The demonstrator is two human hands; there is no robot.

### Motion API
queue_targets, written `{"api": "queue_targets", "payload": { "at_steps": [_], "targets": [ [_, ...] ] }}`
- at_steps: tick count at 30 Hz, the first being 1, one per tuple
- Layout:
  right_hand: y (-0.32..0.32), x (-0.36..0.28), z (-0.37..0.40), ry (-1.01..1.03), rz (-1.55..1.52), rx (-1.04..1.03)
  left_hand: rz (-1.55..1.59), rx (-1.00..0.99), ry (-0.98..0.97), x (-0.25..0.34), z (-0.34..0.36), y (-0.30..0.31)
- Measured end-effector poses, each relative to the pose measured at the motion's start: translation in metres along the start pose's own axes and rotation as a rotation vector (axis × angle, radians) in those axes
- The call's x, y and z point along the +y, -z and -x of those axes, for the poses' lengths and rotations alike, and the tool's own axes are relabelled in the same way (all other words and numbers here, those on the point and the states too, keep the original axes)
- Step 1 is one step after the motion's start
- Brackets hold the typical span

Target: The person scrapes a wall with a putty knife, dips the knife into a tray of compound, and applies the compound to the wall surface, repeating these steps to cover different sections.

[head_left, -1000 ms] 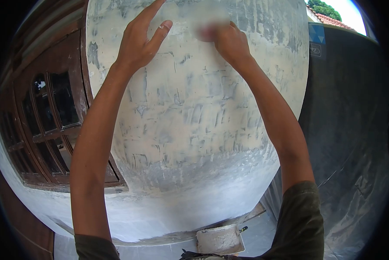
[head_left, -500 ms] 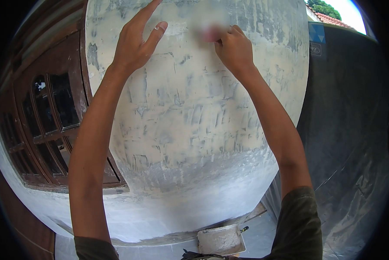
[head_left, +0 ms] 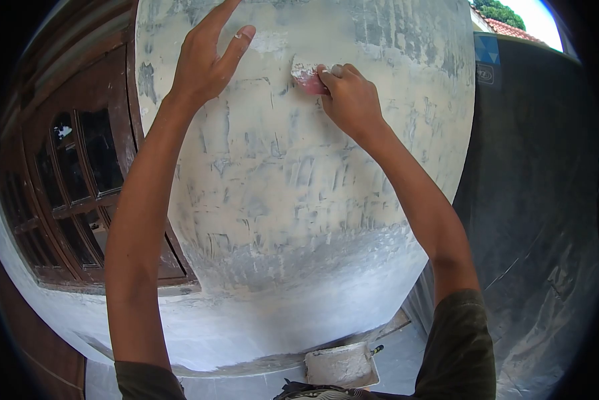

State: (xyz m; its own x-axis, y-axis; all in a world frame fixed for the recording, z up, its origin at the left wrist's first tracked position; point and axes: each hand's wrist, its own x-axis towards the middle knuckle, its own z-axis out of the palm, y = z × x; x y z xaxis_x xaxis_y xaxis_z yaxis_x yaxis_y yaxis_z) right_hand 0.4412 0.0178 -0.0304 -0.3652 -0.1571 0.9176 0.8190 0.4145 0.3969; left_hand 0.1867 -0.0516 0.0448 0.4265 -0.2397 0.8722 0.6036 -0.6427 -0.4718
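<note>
In the head view my right hand [head_left: 353, 97] grips a reddish putty scraper [head_left: 309, 79] smeared with white paste, its blade up against the wall. The wall [head_left: 279, 193] carries patchy cream filler over grey, with many streaks. My left hand [head_left: 209, 63] is raised at the upper left, thumb and fingers stretched apart, overlapping the wall in this view. White paste marks its thumb, and its fingertips run past the top edge.
A dark wooden window [head_left: 79, 180] with glass panes lies left of the wall. Black sheeting [head_left: 539, 200] hangs at the right. On the tiled floor below stands a paste-covered tray [head_left: 341, 367], with a dark handle at its corner.
My right hand has moved down and slightly left with the putty scraper, which was blurred before and now shows clearly. My left hand has barely shifted.
</note>
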Motion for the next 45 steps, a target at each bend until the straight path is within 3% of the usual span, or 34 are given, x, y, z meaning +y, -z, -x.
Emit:
{"api": "queue_targets", "payload": {
  "at_steps": [2, 5, 8, 13, 18, 21, 28, 31, 39, 45],
  "targets": [
    [0.009, -0.002, -0.005, -0.033, -0.054, -0.038, 0.008, 0.008, -0.01, -0.001, -0.001, 0.002],
    [0.0, 0.012, -0.028, -0.01, 0.023, 0.171, -0.01, 0.004, 0.02, 0.001, -0.005, 0.0],
    [-0.016, 0.02, -0.047, 0.064, 0.105, 0.17, -0.005, 0.012, -0.008, 0.002, -0.005, -0.005],
    [-0.027, 0.006, -0.033, 0.102, 0.146, 0.072, 0.02, 0.019, -0.007, 0.005, 0.0, -0.007],
    [0.017, -0.01, -0.007, -0.063, -0.091, -0.024, -0.006, -0.005, 0.013, 0.0, 0.004, 0.003],
    [0.025, 0.018, -0.022, -0.115, -0.165, 0.122, -0.016, 0.0, 0.033, -0.002, 0.003, 0.003],
    [0.0, 0.066, -0.071, -0.055, 0.049, 0.158, 0.014, -0.008, 0.031, 0.005, 0.0, -0.005],
    [-0.014, 0.07, -0.068, 0.018, 0.093, 0.062, -0.007, -0.012, 0.047, 0.004, 0.004, -0.005],
    [-0.022, 0.048, -0.009, 0.026, 0.032, 0.053, -0.01, -0.007, 0.006, -0.003, 0.01, -0.004],
    [0.009, 0.037, -0.002, -0.081, 0.004, -0.057, -0.001, -0.021, 0.05, 0.012, -0.001, -0.007]
  ]
}}
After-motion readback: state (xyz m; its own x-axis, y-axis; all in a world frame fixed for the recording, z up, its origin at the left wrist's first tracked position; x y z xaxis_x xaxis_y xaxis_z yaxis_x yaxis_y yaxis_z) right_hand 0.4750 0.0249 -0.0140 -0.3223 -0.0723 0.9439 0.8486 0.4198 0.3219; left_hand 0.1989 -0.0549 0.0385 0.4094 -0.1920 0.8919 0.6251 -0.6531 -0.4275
